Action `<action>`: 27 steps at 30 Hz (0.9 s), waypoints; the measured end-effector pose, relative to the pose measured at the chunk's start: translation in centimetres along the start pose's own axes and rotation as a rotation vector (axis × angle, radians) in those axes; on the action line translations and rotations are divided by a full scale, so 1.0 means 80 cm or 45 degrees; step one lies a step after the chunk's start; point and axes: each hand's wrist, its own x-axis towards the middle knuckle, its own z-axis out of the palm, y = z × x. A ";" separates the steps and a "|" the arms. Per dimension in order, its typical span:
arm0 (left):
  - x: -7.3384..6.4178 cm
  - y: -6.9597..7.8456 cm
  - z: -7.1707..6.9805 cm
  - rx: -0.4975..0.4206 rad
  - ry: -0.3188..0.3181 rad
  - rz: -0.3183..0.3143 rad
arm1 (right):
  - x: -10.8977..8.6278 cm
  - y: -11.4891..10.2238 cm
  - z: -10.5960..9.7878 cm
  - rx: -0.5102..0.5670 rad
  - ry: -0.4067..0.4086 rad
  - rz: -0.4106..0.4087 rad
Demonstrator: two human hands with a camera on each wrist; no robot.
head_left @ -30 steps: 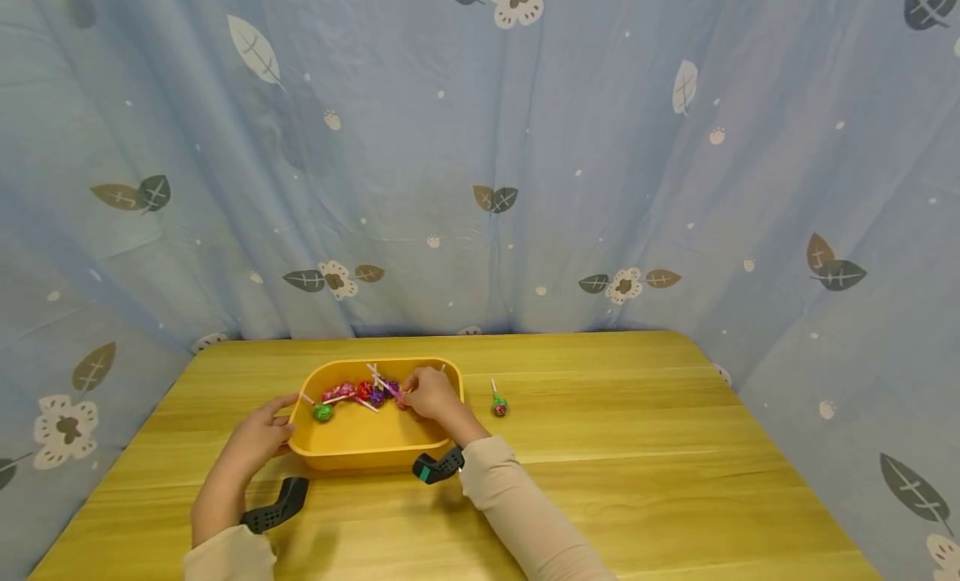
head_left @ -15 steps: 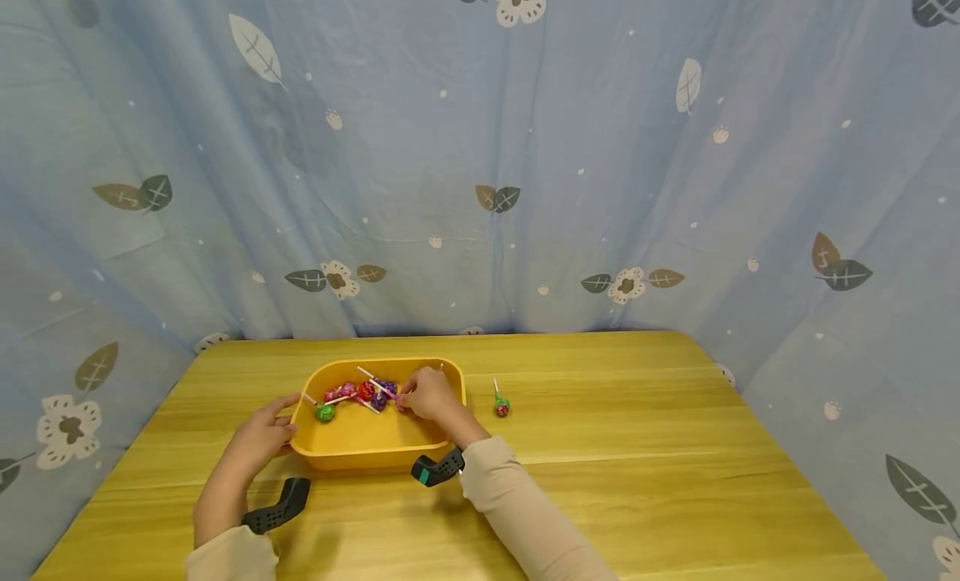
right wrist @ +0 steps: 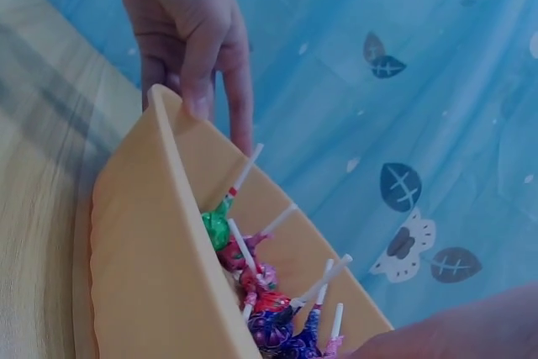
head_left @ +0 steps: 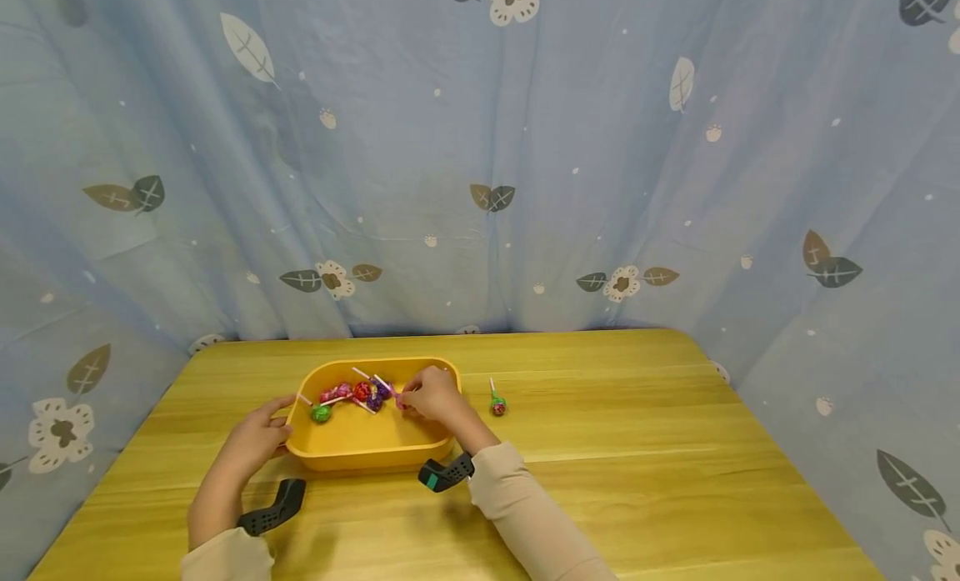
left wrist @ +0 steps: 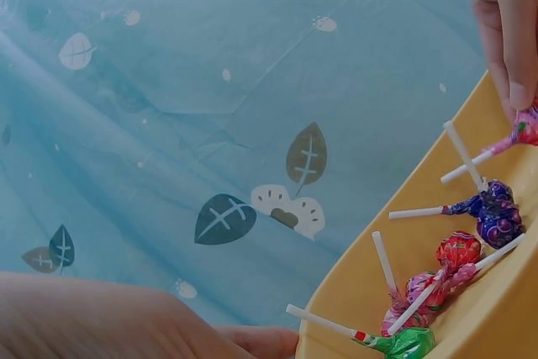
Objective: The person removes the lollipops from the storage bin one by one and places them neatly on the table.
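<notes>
In the head view, a yellow plastic box [head_left: 367, 460] stands on the table, with several wrapped lollipops inside. My left hand [head_left: 255, 436] holds its left end; the right wrist view shows the thumb on the inside of the rim and fingers outside. Inside the box's right part, my right hand [head_left: 435, 395] pinches a pink lollipop [left wrist: 527, 127] by its wrapped head, the white stick pointing toward the others. A green lollipop [head_left: 321, 413] lies near the left end. Pink, red [head_left: 362, 390] and purple lollipops [left wrist: 498, 214] lie along the far wall.
Right of the box, a lollipop with a green and red wrapper [head_left: 498, 406] lies alone on the wooden table [head_left: 637, 464]. A blue patterned curtain [head_left: 420, 147] hangs behind the table's far edge. Black devices [head_left: 277, 508] are worn on both wrists.
The pink lollipop in my right hand has tilted slightly, and a white stick among the purple lollipops has dropped lower to the left. My left hand and the box stay put.
</notes>
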 end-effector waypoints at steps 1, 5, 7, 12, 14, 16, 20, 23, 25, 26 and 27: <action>0.000 0.000 0.000 -0.001 -0.001 0.001 | -0.002 -0.001 -0.002 0.016 -0.003 -0.002; -0.001 0.000 0.000 0.000 -0.002 0.001 | -0.010 -0.003 -0.009 0.046 -0.005 -0.027; 0.000 -0.001 0.000 -0.002 -0.005 0.001 | -0.013 -0.003 -0.012 0.054 0.003 -0.039; 0.001 -0.001 -0.001 -0.008 -0.011 -0.008 | -0.018 -0.002 -0.019 0.112 0.023 -0.043; 0.001 -0.002 -0.001 -0.009 -0.009 -0.010 | -0.019 -0.001 -0.022 0.148 0.025 -0.037; 0.001 -0.002 -0.001 -0.010 -0.007 -0.010 | -0.022 0.000 -0.025 0.186 0.020 -0.031; 0.001 -0.002 -0.001 -0.007 -0.007 -0.006 | -0.028 0.004 -0.032 0.249 0.029 -0.025; 0.001 -0.003 -0.001 -0.002 -0.008 -0.004 | -0.033 0.009 -0.039 0.312 0.054 -0.003; 0.001 -0.003 -0.001 0.002 -0.010 0.001 | -0.038 0.013 -0.044 0.358 0.072 0.007; 0.002 -0.004 -0.001 0.002 -0.010 0.002 | -0.040 0.015 -0.046 0.393 0.074 0.009; 0.002 -0.004 -0.001 0.002 -0.010 0.001 | -0.042 0.016 -0.048 0.416 0.080 0.008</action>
